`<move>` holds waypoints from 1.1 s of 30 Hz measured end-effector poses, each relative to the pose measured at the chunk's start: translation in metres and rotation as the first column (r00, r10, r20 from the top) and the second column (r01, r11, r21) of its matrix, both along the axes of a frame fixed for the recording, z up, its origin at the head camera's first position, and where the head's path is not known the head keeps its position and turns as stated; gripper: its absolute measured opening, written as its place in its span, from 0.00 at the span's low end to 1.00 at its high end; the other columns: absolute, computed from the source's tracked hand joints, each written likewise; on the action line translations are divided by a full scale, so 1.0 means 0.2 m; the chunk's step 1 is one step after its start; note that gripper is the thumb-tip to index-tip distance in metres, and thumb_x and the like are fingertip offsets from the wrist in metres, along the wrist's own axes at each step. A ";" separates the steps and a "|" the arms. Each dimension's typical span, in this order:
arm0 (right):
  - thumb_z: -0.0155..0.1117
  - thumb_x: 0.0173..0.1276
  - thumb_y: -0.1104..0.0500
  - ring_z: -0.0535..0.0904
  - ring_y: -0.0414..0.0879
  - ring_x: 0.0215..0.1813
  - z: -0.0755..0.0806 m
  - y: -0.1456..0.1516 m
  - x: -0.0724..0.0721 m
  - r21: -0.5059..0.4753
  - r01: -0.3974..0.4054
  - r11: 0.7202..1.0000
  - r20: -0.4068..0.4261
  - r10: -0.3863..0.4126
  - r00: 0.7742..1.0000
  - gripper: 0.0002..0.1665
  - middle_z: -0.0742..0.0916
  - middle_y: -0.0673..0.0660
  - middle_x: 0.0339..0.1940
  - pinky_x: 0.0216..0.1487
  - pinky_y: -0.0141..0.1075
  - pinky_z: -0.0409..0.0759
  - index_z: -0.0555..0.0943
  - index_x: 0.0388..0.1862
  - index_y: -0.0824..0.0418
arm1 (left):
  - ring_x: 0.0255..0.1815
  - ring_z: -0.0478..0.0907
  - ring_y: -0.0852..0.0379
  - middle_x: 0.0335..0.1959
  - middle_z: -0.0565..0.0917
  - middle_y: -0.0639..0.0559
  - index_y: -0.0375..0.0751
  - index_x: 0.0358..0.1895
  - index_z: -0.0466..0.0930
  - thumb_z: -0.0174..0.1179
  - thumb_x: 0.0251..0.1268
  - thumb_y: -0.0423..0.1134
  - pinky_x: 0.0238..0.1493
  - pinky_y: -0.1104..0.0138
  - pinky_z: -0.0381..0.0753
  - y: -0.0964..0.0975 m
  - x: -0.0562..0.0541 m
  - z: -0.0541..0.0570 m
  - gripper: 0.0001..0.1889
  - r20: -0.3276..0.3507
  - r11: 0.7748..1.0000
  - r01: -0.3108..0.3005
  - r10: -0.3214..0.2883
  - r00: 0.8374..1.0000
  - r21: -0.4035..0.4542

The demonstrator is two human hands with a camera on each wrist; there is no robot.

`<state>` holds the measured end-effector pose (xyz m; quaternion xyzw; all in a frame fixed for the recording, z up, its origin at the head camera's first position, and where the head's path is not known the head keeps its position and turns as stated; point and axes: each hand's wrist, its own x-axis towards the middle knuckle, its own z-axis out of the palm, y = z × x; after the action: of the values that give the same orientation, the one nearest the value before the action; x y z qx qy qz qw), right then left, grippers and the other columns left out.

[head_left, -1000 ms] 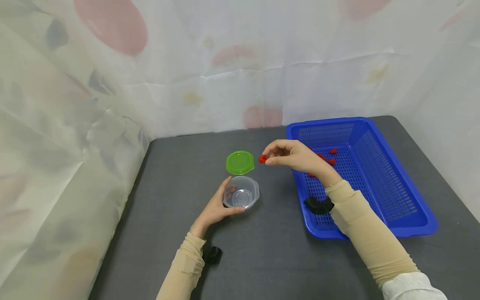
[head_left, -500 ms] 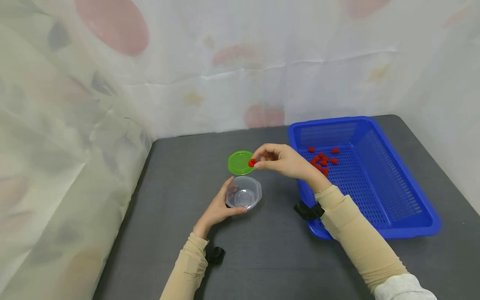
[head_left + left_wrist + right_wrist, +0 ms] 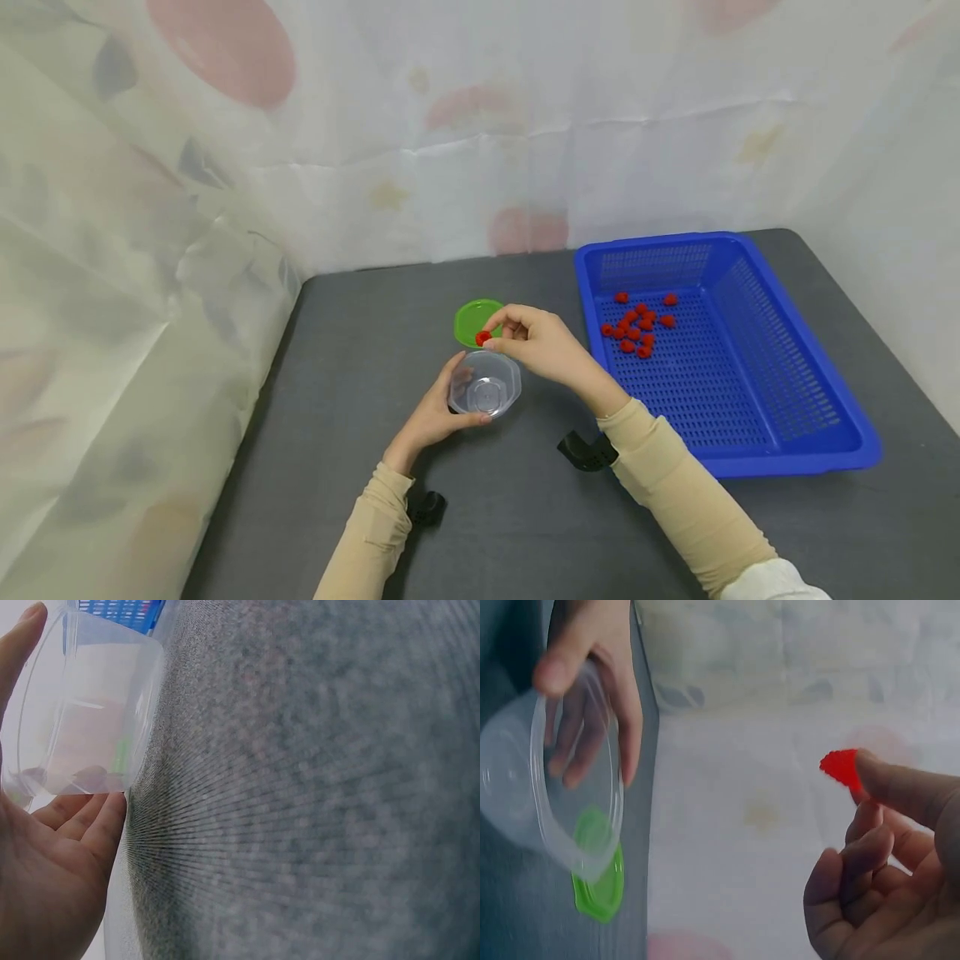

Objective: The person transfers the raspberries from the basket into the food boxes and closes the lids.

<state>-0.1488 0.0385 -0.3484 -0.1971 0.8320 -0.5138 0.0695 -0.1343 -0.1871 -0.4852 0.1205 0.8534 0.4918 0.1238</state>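
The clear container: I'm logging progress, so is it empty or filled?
The clear container is empty: the head view shows its bare bottom, and the right hand holds a red berry outside it.

A curtained-off work booth: grey table [image 3: 337, 400] before printed hangings [image 3: 637, 175].

The berry [image 3: 840, 766] is red, lid [image 3: 471, 322] green, basket [image 3: 720, 392] blue.

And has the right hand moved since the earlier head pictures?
Yes, the right hand has moved left and lower in the head view, away from the blue basket.
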 end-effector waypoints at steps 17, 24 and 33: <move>0.66 0.61 0.53 0.68 0.42 0.31 -0.14 -0.20 0.15 -0.026 0.141 0.990 -0.064 -0.142 0.988 0.08 0.78 0.49 0.33 0.32 0.32 0.68 0.83 0.40 0.50 | 0.70 0.59 0.50 0.73 0.56 0.56 0.73 0.70 0.44 0.73 0.46 0.45 0.67 0.45 0.58 0.00 0.02 0.03 0.53 0.000 0.996 0.036 -0.036 0.999 0.077; 0.65 0.62 0.53 0.70 0.41 0.34 -0.27 -0.23 0.13 -0.113 0.115 0.987 -0.014 -0.117 0.993 0.10 0.79 0.49 0.35 0.35 0.31 0.70 0.83 0.42 0.51 | 0.72 0.57 0.47 0.74 0.55 0.52 0.65 0.72 0.45 0.71 0.49 0.42 0.67 0.43 0.58 0.02 0.05 0.08 0.51 -0.016 0.993 0.075 -0.074 0.997 0.096; 0.66 0.61 0.53 0.70 0.40 0.31 -0.40 -0.24 0.07 -0.133 0.151 0.980 -0.064 -0.160 0.985 0.12 0.80 0.52 0.34 0.34 0.29 0.70 0.82 0.42 0.55 | 0.72 0.58 0.51 0.73 0.56 0.59 0.61 0.73 0.44 0.73 0.44 0.48 0.67 0.44 0.58 0.00 0.00 -0.03 0.55 -0.018 0.996 0.037 -0.036 0.999 0.079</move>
<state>-0.1343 -0.0090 -0.4277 -0.1545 0.8124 -0.5621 -0.0147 -0.1336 -0.1873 -0.4908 0.1449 0.8318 0.5220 0.1209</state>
